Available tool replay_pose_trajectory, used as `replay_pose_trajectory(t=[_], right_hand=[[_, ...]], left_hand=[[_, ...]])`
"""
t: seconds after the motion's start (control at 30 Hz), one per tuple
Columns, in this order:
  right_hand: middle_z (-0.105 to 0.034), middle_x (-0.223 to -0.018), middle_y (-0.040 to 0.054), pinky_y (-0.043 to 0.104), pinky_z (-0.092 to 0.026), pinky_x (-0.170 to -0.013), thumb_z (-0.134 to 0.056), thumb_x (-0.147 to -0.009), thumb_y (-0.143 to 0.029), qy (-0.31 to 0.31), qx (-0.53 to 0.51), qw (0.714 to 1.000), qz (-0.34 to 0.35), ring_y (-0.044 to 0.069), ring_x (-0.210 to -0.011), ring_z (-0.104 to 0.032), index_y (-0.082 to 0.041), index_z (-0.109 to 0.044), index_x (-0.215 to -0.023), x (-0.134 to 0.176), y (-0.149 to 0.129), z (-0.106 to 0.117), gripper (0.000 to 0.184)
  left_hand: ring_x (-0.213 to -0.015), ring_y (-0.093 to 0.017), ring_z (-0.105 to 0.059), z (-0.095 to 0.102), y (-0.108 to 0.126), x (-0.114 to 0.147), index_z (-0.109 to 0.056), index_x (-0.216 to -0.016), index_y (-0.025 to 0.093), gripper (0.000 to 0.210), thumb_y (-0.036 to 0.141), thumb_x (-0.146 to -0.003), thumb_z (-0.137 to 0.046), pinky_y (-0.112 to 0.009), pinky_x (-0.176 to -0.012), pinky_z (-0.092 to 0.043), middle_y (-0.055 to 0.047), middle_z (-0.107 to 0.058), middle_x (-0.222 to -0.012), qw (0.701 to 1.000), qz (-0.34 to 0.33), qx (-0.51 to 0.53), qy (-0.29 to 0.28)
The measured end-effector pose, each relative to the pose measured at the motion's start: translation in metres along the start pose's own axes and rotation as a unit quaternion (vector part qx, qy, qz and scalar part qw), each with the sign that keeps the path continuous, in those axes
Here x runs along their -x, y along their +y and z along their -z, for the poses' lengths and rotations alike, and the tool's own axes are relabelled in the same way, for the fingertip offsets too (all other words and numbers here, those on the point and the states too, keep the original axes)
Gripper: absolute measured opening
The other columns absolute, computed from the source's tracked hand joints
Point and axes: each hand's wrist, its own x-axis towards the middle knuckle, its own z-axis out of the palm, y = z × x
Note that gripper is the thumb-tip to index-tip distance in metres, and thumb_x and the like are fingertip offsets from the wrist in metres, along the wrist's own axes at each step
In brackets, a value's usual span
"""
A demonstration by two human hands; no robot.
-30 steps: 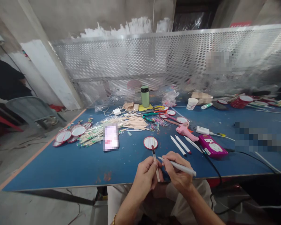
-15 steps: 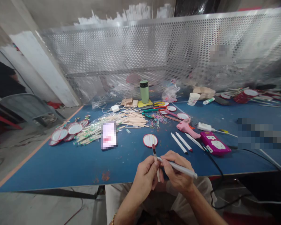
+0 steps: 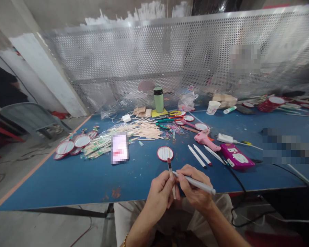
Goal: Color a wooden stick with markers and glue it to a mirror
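Perforated metal panelling (image 3: 134, 61) runs behind a blue worktable (image 3: 92, 185), with a grey plastic chair (image 3: 28, 115) off to the left. At the table's near edge, the left hand (image 3: 161, 188) pinches a flat wooden stick (image 3: 171, 173) between thumb and fingers; the stick points away from the person and bears a dark red band and a black one towards its far end. Closed round a pale-barrelled marker (image 3: 201, 185), the fingers of the right hand (image 3: 195, 188) bring its front end right beside the stick; whether the tip touches the wood cannot be told. Just beyond the stick lies a red-rimmed white disc (image 3: 162, 154). To its right, two white pens (image 3: 197, 156) lie side by side near a pink glue gun (image 3: 205, 140) and a purple power strip (image 3: 237, 156). Farther back are loose wooden sticks (image 3: 149, 130), coloured rubber bands (image 3: 175, 131) and a green tumbler (image 3: 158, 102), with more red-rimmed discs (image 3: 65, 148) piled by the left edge.
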Motion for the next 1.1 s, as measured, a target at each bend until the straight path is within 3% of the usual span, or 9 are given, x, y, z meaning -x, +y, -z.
replay_pose_trajectory(t=[0.7, 1.1], right_hand=[[-0.067, -0.065, 0.0004, 0.022, -0.052, -0.051, -0.056, -0.088, -0.007, 0.002, 0.024, 1.0, 0.0, 0.012, -0.054, -0.063, -0.02, -0.064, -0.085, -0.001, -0.0023, 0.0022, 0.016], [-0.066, -0.063, 0.0005, 0.022, -0.051, -0.051, -0.056, -0.087, -0.007, -0.007, 0.001, 1.0, -0.009, 0.012, -0.054, -0.061, -0.019, -0.065, -0.084, -0.0012, -0.0022, 0.0018, 0.015]], left_hand=[[-0.032, -0.006, -0.032, -0.0015, 0.0018, 0.0014, -0.049, -0.072, 0.02, 0.048, 0.064, -0.091, -0.051, -0.019, -0.034, -0.021, 0.005, -0.054, -0.049, 1.0, -0.006, -0.023, -0.006], [-0.038, -0.009, -0.035, -0.0046, 0.0026, 0.0016, -0.045, -0.066, 0.023, 0.038, 0.045, -0.097, -0.043, -0.022, -0.045, -0.031, 0.006, -0.047, -0.047, 0.995, -0.033, -0.093, 0.006]])
